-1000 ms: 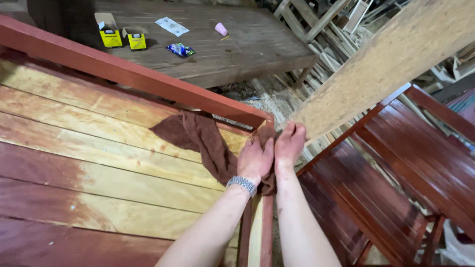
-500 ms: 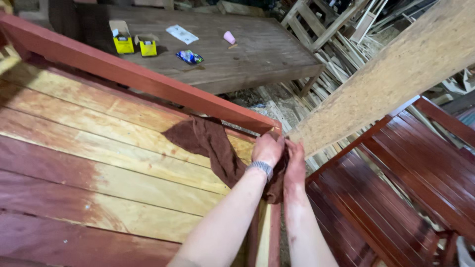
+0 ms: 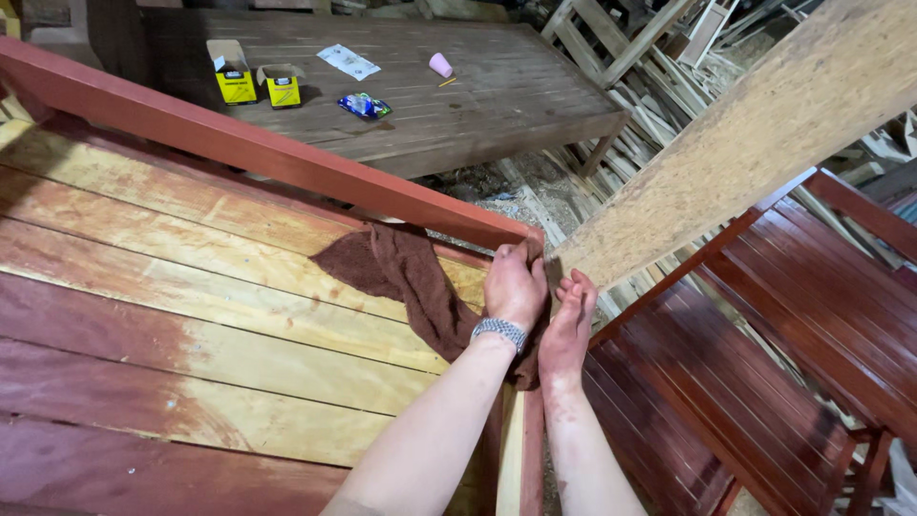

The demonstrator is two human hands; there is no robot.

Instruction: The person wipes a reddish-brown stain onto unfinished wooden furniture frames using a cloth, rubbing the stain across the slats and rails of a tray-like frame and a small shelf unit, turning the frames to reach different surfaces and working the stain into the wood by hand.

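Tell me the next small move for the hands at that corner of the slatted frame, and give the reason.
Probably draw the brown rag down along the corner post. The left hand presses the rag onto the corner of the red rail, and the right hand lies against the post's outer side. The slats nearby are only partly stained, with pale bare wood showing, so the work looks unfinished there.

Two yellow boxes (image 3: 256, 82); pink cup (image 3: 440, 64); wrapper (image 3: 363, 105).

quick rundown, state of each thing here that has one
left hand: gripping the frame corner over the brown rag
right hand: stained red, fingers flat against the corner
brown rag: draped, crumpled
slatted panel: partly stained red
two yellow boxes: flaps open
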